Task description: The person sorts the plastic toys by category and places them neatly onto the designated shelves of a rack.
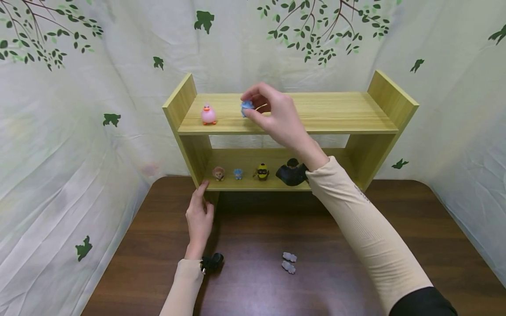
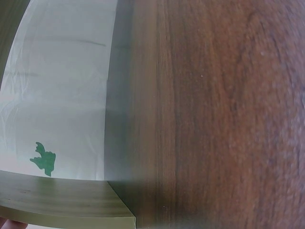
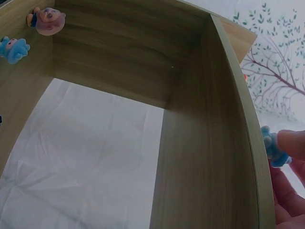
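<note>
Best have the wooden shelf steady: the left hand rests extended fingers against its left edge. The right hand, right of the pink bird, pinches the blue figure at the top level; ideally, seat it upright before releasing.

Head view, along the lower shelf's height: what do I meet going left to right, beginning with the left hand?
Left hand at the shelf's corner → brown-haired figure → small blue figure → yellow-and-black figure → black wrist device, in front of the shelf.
</note>
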Available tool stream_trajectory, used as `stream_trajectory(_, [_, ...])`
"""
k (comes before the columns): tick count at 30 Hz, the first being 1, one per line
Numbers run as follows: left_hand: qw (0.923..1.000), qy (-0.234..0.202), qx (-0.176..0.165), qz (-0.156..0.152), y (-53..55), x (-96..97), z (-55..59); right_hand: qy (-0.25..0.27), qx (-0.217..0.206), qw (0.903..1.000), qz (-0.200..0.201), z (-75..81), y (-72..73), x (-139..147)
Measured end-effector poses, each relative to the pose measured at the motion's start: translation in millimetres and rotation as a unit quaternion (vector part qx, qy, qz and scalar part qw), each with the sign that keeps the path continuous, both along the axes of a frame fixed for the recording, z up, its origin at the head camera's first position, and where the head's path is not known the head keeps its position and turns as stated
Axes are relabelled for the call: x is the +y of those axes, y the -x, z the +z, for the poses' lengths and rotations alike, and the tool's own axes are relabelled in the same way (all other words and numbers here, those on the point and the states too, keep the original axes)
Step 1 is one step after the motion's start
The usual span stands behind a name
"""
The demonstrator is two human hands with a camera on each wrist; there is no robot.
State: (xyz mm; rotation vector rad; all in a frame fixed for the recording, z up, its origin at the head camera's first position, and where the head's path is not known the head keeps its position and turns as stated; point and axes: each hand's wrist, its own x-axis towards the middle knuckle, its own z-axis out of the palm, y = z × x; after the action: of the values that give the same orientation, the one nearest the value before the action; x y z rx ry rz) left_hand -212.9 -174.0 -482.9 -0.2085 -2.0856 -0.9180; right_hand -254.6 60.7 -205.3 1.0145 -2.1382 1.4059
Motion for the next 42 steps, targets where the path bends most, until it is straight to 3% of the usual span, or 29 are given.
stream_trajectory(19, [0.9998,-0.002,0.021,-0.002,1.3,0.0,-2.2,-0.078,-0.003,0.9968,-0.016,0.8,6.9,-6.1])
stream_trajectory(27, [1.0000,-0.001,0.009,-0.003,0.5,-0.6,-1.4,-0.084,0.008,0.9961,-0.027,-1.0,6.1,-6.1])
stream_trajectory(42, [1.0000,-0.005,-0.002,-0.003,0.8,-0.8,-0.3,-0.088,-0.008,0.9955,-0.032,-2.2,5.9,-4.0])
